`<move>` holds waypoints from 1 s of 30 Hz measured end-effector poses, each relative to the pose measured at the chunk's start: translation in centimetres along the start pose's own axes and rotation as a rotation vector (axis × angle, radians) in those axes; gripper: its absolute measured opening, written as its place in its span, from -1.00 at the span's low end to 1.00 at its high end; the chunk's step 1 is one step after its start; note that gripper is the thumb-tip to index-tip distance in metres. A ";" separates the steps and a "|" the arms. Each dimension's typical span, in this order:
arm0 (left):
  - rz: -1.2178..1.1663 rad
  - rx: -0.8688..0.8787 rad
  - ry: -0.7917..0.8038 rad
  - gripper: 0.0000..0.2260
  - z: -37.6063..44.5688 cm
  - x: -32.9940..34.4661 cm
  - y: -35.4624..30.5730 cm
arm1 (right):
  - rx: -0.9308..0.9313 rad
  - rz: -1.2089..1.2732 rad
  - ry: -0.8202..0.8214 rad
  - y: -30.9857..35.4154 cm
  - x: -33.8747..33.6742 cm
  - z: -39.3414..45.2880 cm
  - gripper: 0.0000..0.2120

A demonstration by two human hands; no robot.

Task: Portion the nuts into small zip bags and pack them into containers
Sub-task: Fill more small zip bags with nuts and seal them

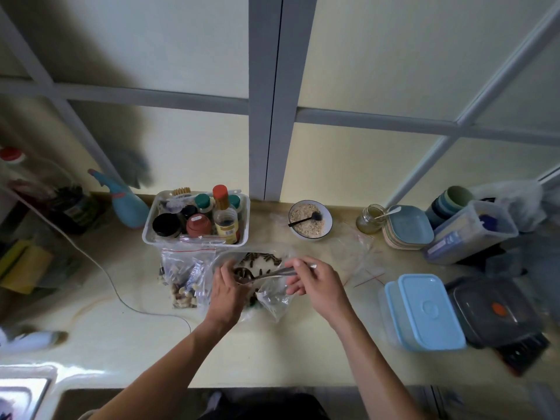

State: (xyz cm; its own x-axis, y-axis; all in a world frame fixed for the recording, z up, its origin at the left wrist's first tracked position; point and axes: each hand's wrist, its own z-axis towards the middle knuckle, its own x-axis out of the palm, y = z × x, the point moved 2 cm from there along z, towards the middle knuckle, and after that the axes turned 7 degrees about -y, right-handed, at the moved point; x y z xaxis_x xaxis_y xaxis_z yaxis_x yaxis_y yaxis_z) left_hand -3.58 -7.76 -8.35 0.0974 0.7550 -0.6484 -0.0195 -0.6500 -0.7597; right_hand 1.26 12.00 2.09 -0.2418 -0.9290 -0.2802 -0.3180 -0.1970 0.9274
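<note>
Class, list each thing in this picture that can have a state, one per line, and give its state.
Left hand: grips the small zip bag's mouth.
Right hand: holds the spoon.
Spoon: loaded, over the bag.
Small zip bag: open.
Blue container: lid on.
Dark container: lid on.
Glass jar: uncapped.

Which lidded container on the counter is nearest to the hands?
The light blue lidded container, right of the right hand; the dark one lies farther right.

Right hand (315,283) pinches spoon (266,274), bowl over open bag (269,295); left hand (227,295) grips bag mouth. Desk (272,353) below.
</note>
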 end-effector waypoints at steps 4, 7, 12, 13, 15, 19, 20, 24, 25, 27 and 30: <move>-0.024 -0.037 -0.013 -0.39 0.3 -0.1 0.8 | -0.058 -0.071 0.151 0.3 -0.1 -0.2 -0.77; -0.033 -0.036 -0.006 -0.38 0.4 0.0 1.0 | -0.093 -0.147 0.260 0.5 -0.2 -0.2 -0.79; -0.041 -0.057 0.000 -0.39 0.3 0.1 0.8 | -0.157 -0.178 0.226 0.9 -0.4 -0.1 -0.82; -0.055 -0.062 -0.001 -0.40 0.4 0.2 0.9 | -0.163 -0.160 0.188 1.1 -0.5 0.0 -0.81; -0.086 -0.079 0.003 -0.41 0.4 0.3 1.1 | -0.185 -0.133 0.123 1.4 -0.8 0.3 -0.77; -0.038 -0.030 -0.019 -0.42 0.4 0.2 1.3 | -0.235 -0.134 0.066 1.7 -1.3 1.1 -0.74; -0.038 -0.031 -0.023 -0.42 0.4 0.1 1.2 | -0.240 -0.133 0.063 1.8 -1.4 1.3 -0.74; -0.056 -0.028 -0.054 -0.43 0.3 0.0 1.5 | -0.269 -0.109 0.060 2.2 -1.6 1.6 -0.75; -0.053 -0.016 -0.060 -0.43 0.3 0.0 1.6 | -0.270 -0.098 0.045 2.3 -1.7 1.7 -0.76; -0.060 -0.008 -0.071 -0.45 0.2 -0.1 1.8 | -0.254 -0.071 -0.027 2.2 -1.9 1.9 -0.77; -0.065 -0.015 -0.088 -0.49 0.0 -0.3 2.0 | -0.204 -0.078 -0.187 1.6 -2.1 2.3 -0.80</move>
State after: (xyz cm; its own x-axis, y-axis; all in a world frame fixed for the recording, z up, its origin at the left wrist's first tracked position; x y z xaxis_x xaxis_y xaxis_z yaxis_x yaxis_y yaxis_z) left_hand -3.64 -9.30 -9.72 0.0098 0.8001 -0.5998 -0.0006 -0.5998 -0.8001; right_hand -0.86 14.33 3.53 -0.3950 -0.8381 -0.3762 -0.1563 -0.3422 0.9265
